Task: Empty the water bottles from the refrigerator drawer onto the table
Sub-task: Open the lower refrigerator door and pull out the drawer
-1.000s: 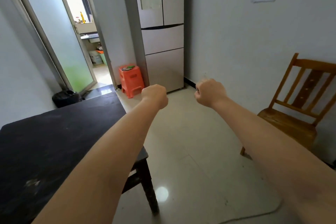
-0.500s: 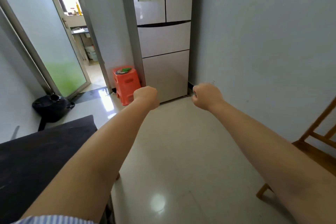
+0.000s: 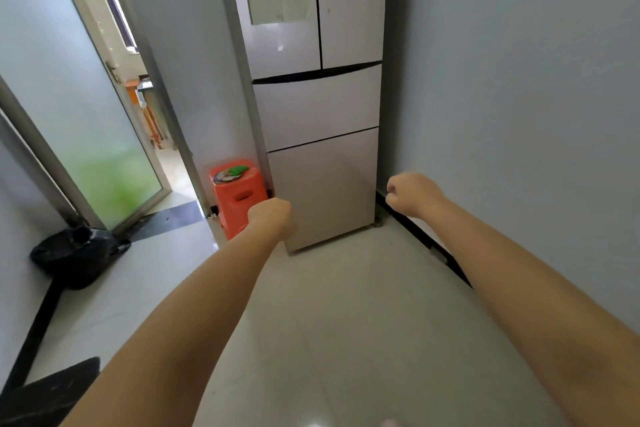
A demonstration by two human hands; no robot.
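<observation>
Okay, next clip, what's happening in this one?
A person is facing a refrigerator with both arms stretched forward. The left hand and right hand are closed in loose fists and hold nothing. Both refrigerator drawers, upper and lower, are closed, and no water bottles are in sight. An orange stool stands beside the refrigerator; a corner of the dark table shows at the lower left.

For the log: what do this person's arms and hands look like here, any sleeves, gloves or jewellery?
Both forearms are bare along the whole length in view; no sleeve shows in this frame. The left hand and right hand have no gloves, and no watch, bracelet or ring is visible. No markings or tattoos can be made out.
</observation>
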